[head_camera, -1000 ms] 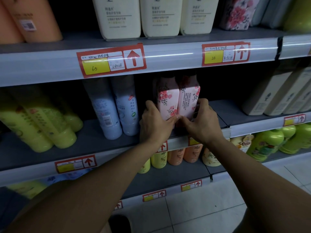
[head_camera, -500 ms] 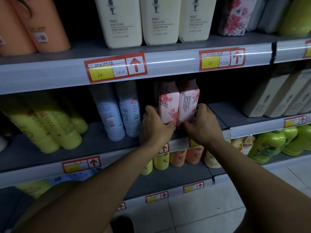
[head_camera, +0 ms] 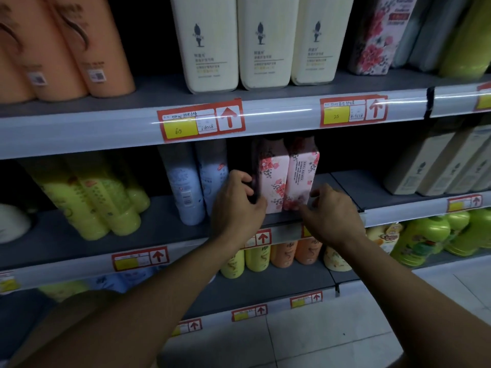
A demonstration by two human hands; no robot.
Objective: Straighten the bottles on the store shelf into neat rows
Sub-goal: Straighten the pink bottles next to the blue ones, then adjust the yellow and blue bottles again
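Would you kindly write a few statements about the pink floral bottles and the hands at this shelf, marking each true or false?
1. Two pink floral bottles stand upright side by side on the middle shelf. True.
2. The left hand grips the left side of the pair. True.
3. The right hand holds a green bottle. False: its fingers are at the base of the right floral bottle.
4. The pale blue bottles stand right of the floral pair. False: they stand on its left.

- I see my left hand bare, without glove, ring or watch.
- My right hand likewise; both forearms bare, unsleeved.
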